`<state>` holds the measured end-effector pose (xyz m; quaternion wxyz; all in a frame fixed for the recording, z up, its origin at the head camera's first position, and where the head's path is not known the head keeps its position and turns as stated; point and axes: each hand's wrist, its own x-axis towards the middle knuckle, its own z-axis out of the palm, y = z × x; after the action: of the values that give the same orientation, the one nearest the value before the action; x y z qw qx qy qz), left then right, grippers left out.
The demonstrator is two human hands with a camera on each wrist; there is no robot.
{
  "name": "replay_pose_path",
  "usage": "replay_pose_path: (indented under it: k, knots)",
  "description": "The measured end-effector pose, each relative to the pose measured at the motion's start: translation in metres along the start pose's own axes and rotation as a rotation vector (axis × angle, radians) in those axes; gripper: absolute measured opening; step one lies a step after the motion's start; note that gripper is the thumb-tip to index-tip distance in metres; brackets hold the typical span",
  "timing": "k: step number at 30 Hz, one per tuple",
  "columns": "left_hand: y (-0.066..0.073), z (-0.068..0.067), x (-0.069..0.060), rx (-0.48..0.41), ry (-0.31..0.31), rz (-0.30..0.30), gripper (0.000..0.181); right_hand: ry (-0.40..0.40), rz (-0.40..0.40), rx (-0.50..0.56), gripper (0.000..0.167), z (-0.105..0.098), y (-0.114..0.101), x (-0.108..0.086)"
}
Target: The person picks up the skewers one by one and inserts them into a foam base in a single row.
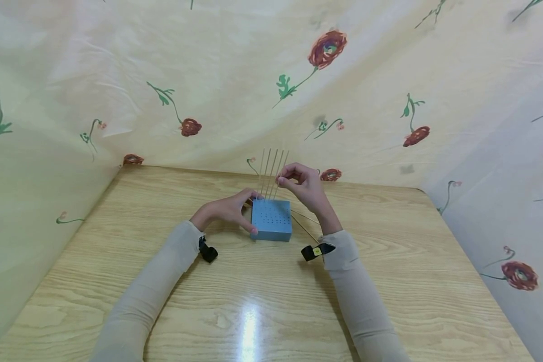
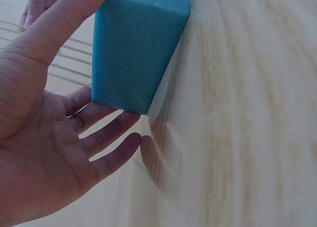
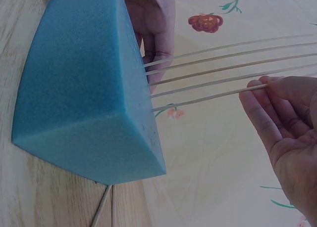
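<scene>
Blue block [image 1: 271,219] on desk [image 1: 199,301]: your left hand [image 1: 228,208], at nine o'clock, grips it, thumb opposite fingers. Thin stick [image 3: 198,101], rightmost of five, rising from block, tip toward one o'clock: your nearer right hand [image 1: 304,187] pinches it from three o'clock.

From my distant post, I saw a left sleeve [image 1: 147,294] and right sleeve [image 1: 366,304], both long, plain and pale beige, creased along their length. A small black wrist device [image 1: 208,252] showed at the left; its black counterpart [image 1: 307,253] at the right bore a yellow patch [image 1: 317,251].
</scene>
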<state>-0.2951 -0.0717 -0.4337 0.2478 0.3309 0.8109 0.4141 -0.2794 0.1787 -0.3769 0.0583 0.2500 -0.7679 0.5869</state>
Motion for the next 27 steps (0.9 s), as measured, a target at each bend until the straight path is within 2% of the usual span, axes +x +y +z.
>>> replay_pose_path:
  k: [17, 27]
  knots:
    - [0.002, -0.001, -0.001, -0.003, -0.006, 0.005, 0.1, -0.006, 0.046, -0.001, 0.014, 0.0, -0.005, 0.0]
    - [0.002, -0.001, -0.001, -0.006, -0.01, 0.003, 0.099, -0.078, 0.094, -0.056, 0.015, -0.007, -0.011, 0.001]
